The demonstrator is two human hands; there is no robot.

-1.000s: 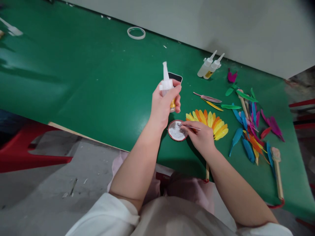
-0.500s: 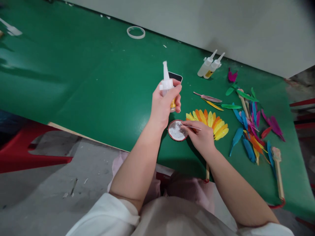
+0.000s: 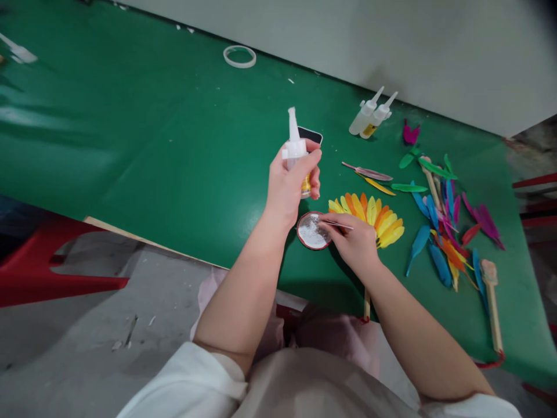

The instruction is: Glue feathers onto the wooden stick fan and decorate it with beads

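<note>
My left hand [image 3: 288,188] is closed around a small white glue bottle [image 3: 295,147] with a long nozzle, held upright above the green table [image 3: 152,145]. My right hand [image 3: 354,244] pinches a thin feather quill [image 3: 337,223] and rests its tip on a round red-rimmed disc [image 3: 311,231] coated white. A fan of yellow and orange feathers [image 3: 372,213] spreads from the disc's right side. A wooden stick [image 3: 366,302] runs from under my right hand toward the table's near edge.
Loose blue, green, pink and orange feathers [image 3: 439,226] lie to the right with wooden sticks [image 3: 491,305]. Two more glue bottles [image 3: 371,115] lie at the back. A black card [image 3: 310,135] sits behind my left hand. A tape ring [image 3: 239,57] lies far back. A red stool [image 3: 52,273] stands lower left.
</note>
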